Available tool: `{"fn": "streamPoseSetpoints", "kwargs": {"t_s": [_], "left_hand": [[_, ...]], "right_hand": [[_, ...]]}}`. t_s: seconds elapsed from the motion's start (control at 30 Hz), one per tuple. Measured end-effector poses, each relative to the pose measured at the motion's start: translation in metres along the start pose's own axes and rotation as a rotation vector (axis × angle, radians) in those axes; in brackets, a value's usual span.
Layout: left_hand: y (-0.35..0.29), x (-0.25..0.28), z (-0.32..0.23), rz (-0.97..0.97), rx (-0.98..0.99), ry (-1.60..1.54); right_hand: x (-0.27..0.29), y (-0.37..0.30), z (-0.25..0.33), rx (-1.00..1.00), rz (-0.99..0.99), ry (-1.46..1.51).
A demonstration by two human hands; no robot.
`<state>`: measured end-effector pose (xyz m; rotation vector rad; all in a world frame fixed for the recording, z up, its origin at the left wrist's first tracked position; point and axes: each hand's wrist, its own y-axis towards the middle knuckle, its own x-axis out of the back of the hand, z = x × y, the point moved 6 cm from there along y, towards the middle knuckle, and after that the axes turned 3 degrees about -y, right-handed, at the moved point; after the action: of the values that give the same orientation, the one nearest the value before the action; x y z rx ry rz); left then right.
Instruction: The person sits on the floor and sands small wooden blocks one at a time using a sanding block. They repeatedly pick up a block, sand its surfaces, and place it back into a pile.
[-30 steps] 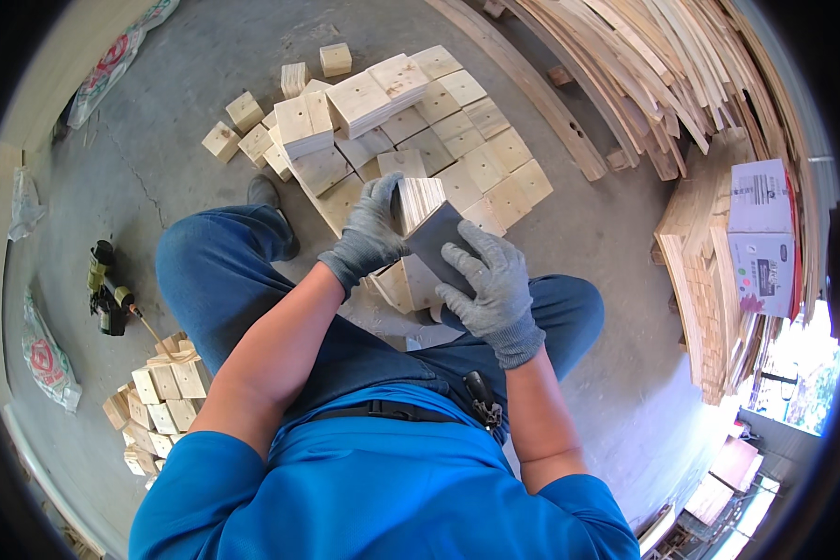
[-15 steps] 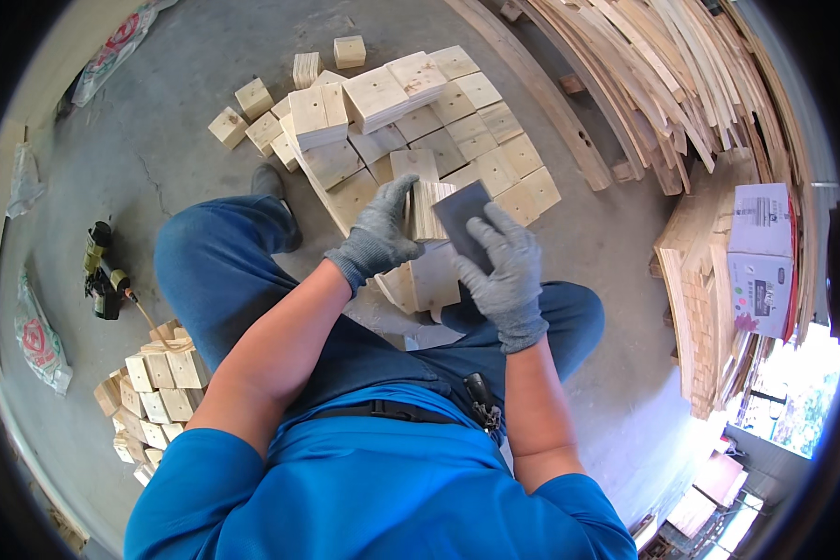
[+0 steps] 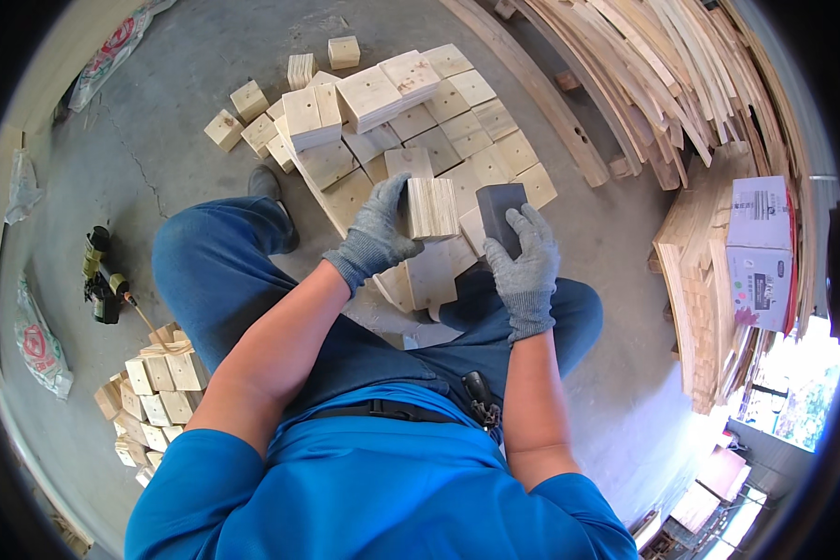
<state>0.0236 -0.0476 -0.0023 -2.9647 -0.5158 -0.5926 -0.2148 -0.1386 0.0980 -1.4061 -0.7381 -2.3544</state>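
Observation:
My left hand [image 3: 381,227], in a grey knit glove, is closed around the side of a pale wooden block [image 3: 433,209] whose facing side shows thin layered lines. In my right hand [image 3: 525,265], gloved the same way, is a dark grey sanding block [image 3: 500,217], gripped along its right side and lower end. It stands a little to the right of the wooden block, apart from it. Beneath and beyond both hands, many square wooden pieces [image 3: 436,147] lie in rows, each with a small dark spot, and some are stacked on top.
Loose wooden blocks [image 3: 249,100] lie at the far left of the rows. Another pile of blocks [image 3: 163,381] sits left of my leg, near a yellow-black power tool [image 3: 103,271]. Long planks [image 3: 616,75] fill the far right, with a white carton [image 3: 758,254] on stacked wood.
My right hand has moved right with the sanding block, away from the wooden block. The sanding block has turned more upright. My left hand keeps its hold, and more of the layered side shows.

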Motion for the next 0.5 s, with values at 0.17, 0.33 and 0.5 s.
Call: {"fn": "streamPoseSetpoints", "kwargs": {"t_s": [0.17, 0.33, 0.5], "left_hand": [[-0.001, -0.008, 0.009, -0.016, -0.052, -0.088], [-0.007, -0.014, 0.024, -0.034, -0.122, -0.137], [-0.011, -0.013, 0.021, -0.041, -0.051, 0.054]], "right_hand": [[-0.005, -0.007, 0.011, -0.022, -0.010, 0.130], [-0.006, -0.014, 0.044, 0.078, 0.070, 0.096], [-0.025, -0.035, 0.068, 0.153, 0.210, -0.031]]}}
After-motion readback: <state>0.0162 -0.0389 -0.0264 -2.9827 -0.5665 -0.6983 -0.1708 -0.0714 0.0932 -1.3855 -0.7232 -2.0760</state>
